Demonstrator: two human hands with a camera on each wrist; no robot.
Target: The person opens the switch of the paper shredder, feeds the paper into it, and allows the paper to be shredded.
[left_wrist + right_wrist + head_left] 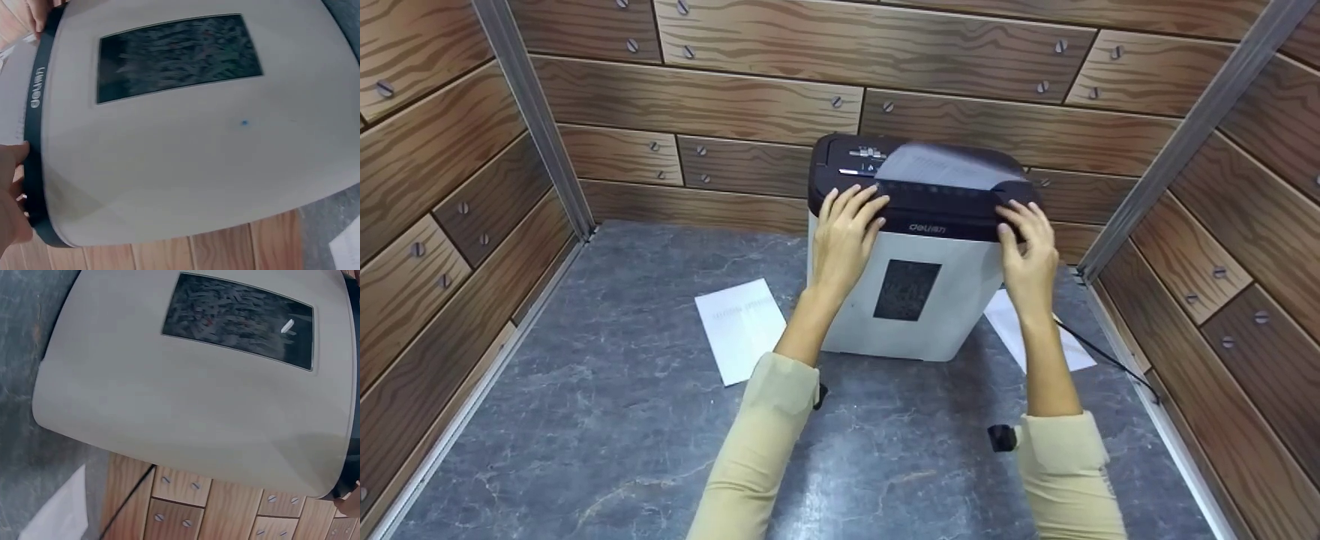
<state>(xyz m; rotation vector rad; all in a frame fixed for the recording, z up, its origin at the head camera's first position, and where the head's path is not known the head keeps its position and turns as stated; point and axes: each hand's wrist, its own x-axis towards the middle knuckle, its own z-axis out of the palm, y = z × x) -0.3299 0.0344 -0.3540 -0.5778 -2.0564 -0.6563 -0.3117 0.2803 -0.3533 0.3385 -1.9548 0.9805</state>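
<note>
A paper shredder (915, 251) stands at about one o'clock from the middle of the head view, its pale bin topped by a black lid (952, 202). A printed sheet (945, 166), its upper edge blurred, rises from the lid at twelve o'clock.

The left hand (844, 240) is at nine o'clock on the shredder's front, its fingers a little apart and gently bent, the tips touching the lid's front edge — loose rather than clenched. The right hand (1029, 247) is at three o'clock, its fingers bent lightly over the lid's right front corner, the thumb lower, near the front rim. Both hands look released from the sheet; how hard they press on the lid I cannot tell.

Shredded strips show through the dark window (907, 290), at six o'clock below the lid's lettering. A white paper (739, 322) lies on the grey floor (600, 375) at eight o'clock from the shredder, and another paper (1072, 352) at four o'clock, partly hidden by the right forearm. A black cord (1102, 352) runs past that one — out toward the right-hand planked wall (1245, 277).
</note>
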